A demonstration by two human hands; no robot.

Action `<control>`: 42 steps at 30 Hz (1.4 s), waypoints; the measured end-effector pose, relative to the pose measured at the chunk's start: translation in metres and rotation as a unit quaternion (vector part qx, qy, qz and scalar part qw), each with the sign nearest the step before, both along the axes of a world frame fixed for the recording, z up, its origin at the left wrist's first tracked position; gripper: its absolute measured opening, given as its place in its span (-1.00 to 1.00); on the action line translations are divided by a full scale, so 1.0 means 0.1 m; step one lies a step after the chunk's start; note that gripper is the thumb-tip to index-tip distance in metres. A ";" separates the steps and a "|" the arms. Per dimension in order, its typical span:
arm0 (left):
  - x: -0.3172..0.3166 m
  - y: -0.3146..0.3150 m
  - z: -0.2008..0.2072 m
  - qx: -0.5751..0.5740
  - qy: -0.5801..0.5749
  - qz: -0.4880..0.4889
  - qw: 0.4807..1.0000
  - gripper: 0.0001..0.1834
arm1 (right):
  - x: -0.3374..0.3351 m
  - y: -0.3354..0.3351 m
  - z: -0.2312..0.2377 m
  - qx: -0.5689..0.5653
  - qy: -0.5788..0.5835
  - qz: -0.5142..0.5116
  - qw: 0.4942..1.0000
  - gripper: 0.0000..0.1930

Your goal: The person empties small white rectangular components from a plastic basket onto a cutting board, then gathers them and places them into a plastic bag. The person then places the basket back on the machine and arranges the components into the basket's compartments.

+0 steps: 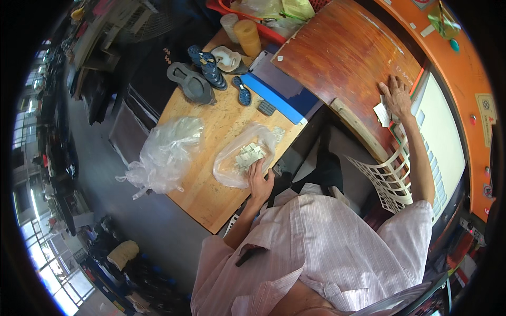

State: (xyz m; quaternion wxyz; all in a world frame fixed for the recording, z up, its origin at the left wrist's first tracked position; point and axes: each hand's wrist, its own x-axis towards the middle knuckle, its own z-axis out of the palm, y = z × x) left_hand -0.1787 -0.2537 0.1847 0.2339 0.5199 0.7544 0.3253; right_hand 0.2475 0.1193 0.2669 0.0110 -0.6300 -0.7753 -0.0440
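My left hand (260,183) rests at the near edge of a clear plastic bag (224,167), thumb apart from the fingers. Its fingertips reach a pile of small white labels (249,155) lying in the opened bag. Over to the right, my right hand (396,99) lies with spread fingers on a reddish-brown wooden board (342,52). Beside that hand, partly under it, are a few white paper labels (381,113); the palm hides some of them.
A second, knotted plastic bag (171,152) sits on the light wooden table (197,208). Farther back are a grey shoe sole (192,84), a dark blue shoe (210,68), a small blue sole (242,92) and a yellow roll (247,38). A white plastic basket (387,181) stands right of me.
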 end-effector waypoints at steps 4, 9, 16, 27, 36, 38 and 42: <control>0.08 0.01 -0.05 -0.002 -0.037 -0.005 0.999 -0.54 | -0.26 -0.39 0.01 0.000 -0.001 -0.011 1.000 -0.17; 0.16 -0.04 -0.13 -0.010 -0.053 -0.023 0.998 -0.56 | -0.56 -0.80 0.11 0.042 0.045 0.003 0.998 -0.29; 0.27 0.05 -0.07 -0.001 -0.081 -0.027 0.996 -0.58 | -0.66 -0.89 0.04 0.192 0.131 -0.024 0.972 -0.66; 0.29 0.13 0.07 0.017 -0.096 -0.004 0.995 -0.61 | -0.44 -0.53 -0.05 0.159 0.208 -0.028 0.965 -0.79; 0.35 0.05 -0.07 0.000 -0.169 0.017 0.986 -0.67 | -0.29 -0.16 0.28 -0.010 0.460 -0.158 0.874 -0.78; 0.33 -0.01 -0.11 -0.007 -0.175 0.031 0.984 -0.68 | -0.32 -0.16 0.45 -0.041 0.542 -0.211 0.812 -0.78; 0.28 -0.12 -0.19 -0.034 -0.250 0.067 0.965 -0.67 | -0.65 -0.26 0.72 -0.091 0.648 -0.209 0.727 -0.84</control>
